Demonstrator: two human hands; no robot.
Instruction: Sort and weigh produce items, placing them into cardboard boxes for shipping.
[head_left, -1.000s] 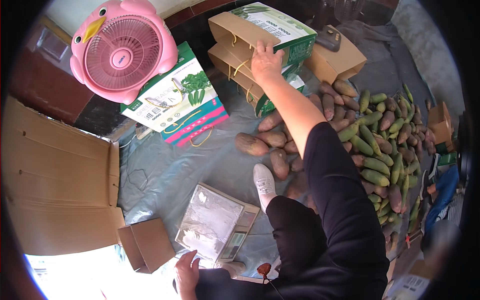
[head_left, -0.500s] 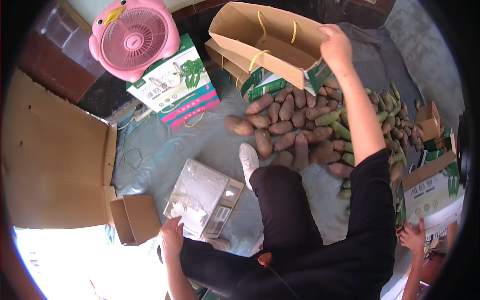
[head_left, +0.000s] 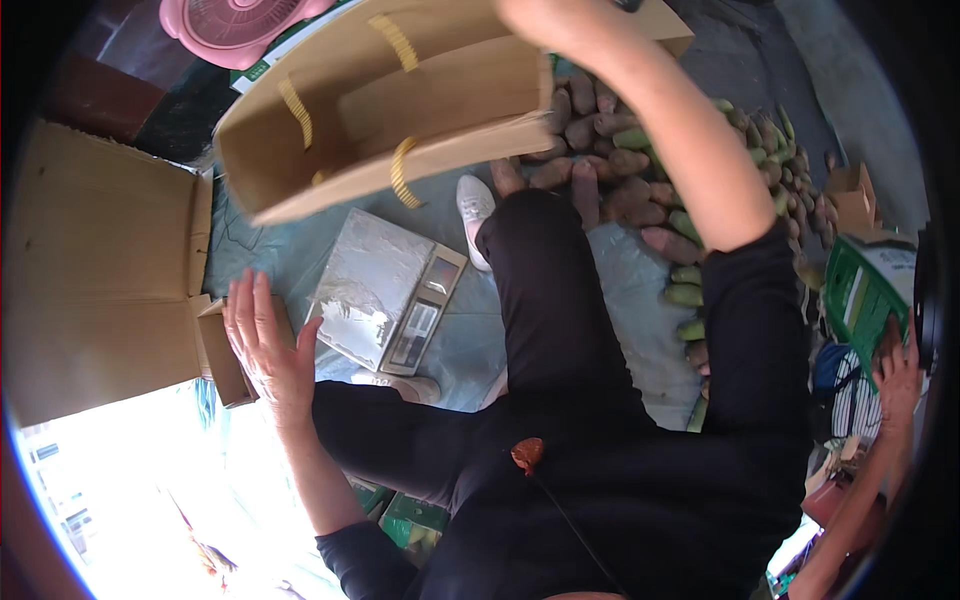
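Right hand (head_left: 545, 22): I see it raised at the top of the view, closed on the upper edge of the paper bag (head_left: 390, 110); the fingers themselves are cut off by the frame.
Left hand (head_left: 268, 345): open, fingers spread and apart, holding nothing; I place it just beside the scale, over the edge of the small carton (head_left: 222, 350).
Paper bag: brown, with yellow cord handles, held in the air tilted on its side, mouth toward the left, above the scale.
Scale (head_left: 385, 290): flat platform scale wrapped in clear film, lying on the ground sheet between my left hand and the white shoe (head_left: 474, 205).
Surface: grey-blue sheet (head_left: 620, 290) spread on the floor, creased.
Produce (head_left: 640, 170): a heap of brownish and green tubers on the sheet, right of the shoe.
Surroundings: large flattened cardboard box (head_left: 100, 270) at left; pink fan (head_left: 235, 15) at the top edge; green crate (head_left: 865, 290) at right, with another person's hand (head_left: 897, 375) near it.
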